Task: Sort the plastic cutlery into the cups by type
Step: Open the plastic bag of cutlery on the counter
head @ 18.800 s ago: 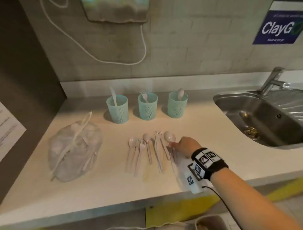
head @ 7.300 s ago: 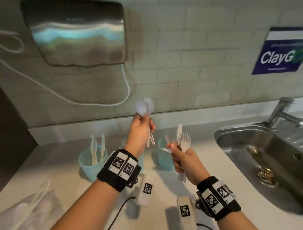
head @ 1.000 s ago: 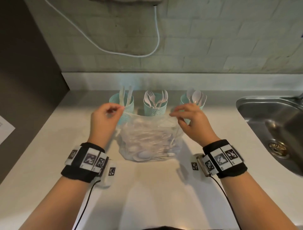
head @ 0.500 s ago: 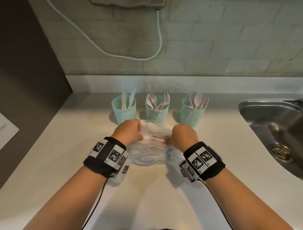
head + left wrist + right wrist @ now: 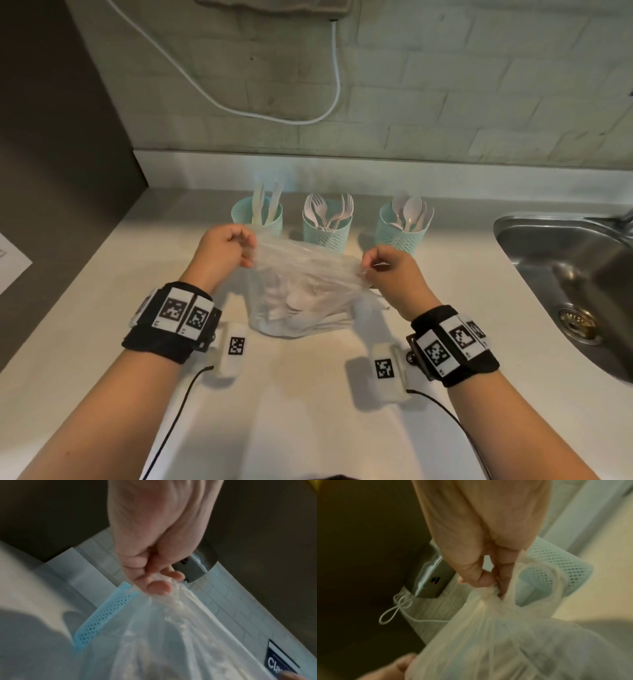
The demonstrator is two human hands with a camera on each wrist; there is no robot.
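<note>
A clear plastic bag [image 5: 305, 294] full of white plastic cutlery stands on the counter in front of three teal mesh cups. My left hand [image 5: 236, 250] pinches the bag's left top edge [image 5: 164, 588] and my right hand [image 5: 380, 270] pinches the right top edge [image 5: 491, 589], stretching the mouth between them. The left cup [image 5: 257, 216] holds knives, the middle cup [image 5: 327, 222] holds forks, the right cup [image 5: 404, 224] holds spoons. A few cutlery handles [image 5: 376, 301] poke out of the bag's right side.
A steel sink [image 5: 575, 291] is set into the counter on the right. A white cable [image 5: 274, 113] hangs on the brick wall below a hand dryer [image 5: 429, 577]. A dark wall [image 5: 51, 137] bounds the counter on the left, with a paper sheet [image 5: 10, 263] on it.
Half a second ago both hands were low on the bag and close together. Now they have lifted its top edges and drawn them apart, stretching the mouth.
</note>
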